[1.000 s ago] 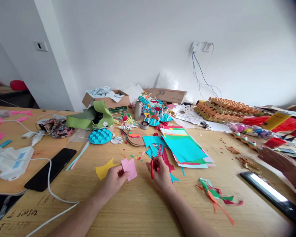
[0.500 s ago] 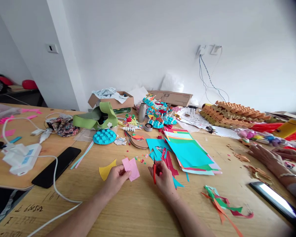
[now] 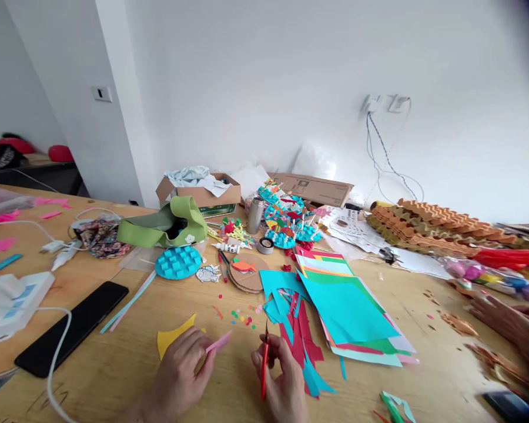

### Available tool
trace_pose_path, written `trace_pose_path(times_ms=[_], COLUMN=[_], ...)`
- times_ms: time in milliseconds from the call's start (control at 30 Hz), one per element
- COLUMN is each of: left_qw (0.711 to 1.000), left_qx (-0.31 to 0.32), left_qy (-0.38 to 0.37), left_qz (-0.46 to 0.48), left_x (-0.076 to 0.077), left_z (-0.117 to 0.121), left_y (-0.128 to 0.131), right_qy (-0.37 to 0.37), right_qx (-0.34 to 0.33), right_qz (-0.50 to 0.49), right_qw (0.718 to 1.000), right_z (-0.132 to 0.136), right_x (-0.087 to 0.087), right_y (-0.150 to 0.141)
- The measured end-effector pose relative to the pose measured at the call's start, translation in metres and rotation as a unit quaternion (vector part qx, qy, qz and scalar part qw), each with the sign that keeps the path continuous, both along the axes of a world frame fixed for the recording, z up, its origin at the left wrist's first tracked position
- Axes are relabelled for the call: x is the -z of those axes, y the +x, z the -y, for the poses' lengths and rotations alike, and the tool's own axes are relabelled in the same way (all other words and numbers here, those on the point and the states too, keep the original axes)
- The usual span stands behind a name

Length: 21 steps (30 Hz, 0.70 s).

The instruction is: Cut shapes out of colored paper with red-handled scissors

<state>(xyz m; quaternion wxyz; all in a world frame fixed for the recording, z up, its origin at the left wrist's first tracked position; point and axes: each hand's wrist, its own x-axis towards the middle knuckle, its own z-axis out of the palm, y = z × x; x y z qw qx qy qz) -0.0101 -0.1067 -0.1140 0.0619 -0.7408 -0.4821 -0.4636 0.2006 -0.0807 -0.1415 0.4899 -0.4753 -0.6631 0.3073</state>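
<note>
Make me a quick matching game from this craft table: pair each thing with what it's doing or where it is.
Things:
1. Left hand
2. Right hand
3. Yellow paper scrap
4. Orange paper fish

Matches:
A. Lying on a cork disc
B. Holding red scissors
C. Holding a pink paper strip
D. Partly hidden behind a hand

Right pairs: 1-C, 2-B, 3-D, 4-A.

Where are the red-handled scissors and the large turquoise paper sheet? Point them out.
Red-handled scissors (image 3: 263,379): head view, point on the red handle.
Large turquoise paper sheet (image 3: 348,311): head view, point on the middle of the sheet.
</note>
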Motion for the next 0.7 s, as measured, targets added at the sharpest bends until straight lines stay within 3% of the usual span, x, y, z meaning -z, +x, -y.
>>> trace_pose_path(times_ms=[167,333,400,467,600,700], left_qw=[0.999,0.996,0.987,0.957,0.857,0.799], left_qx=[0.027,0.022,0.021,0.017,0.06,0.106], left_qy=[-0.017,-0.051,-0.11,-0.2,-0.302,-0.357], left_qz=[0.001,0.064,0.117,0.209,0.413,0.471], left_x=[-0.005,-0.006,-0.009,-0.013,-0.031,-0.052], left_z=[0.001,0.001,0.0,0.0,-0.002,-0.007], left_y=[0.001,-0.002,-0.003,-0.003,0.008,0.023], right_qy=[0.006,-0.016,-0.035,-0.051,-0.066,-0.085], right_qx=[-0.027,-0.018,-0.027,-0.031,-0.019,-0.015], right_qz=[0.002,-0.027,-0.042,-0.073,-0.163,-0.22], right_qw=[1.0,0.999,0.998,0.996,0.984,0.972], right_z=[-0.003,0.001,0.004,0.006,0.006,0.0], right_x=[0.001,-0.017,-0.024,-0.03,-0.045,-0.059], right_y=[0.003,-0.007,-0.01,-0.013,-0.016,-0.018])
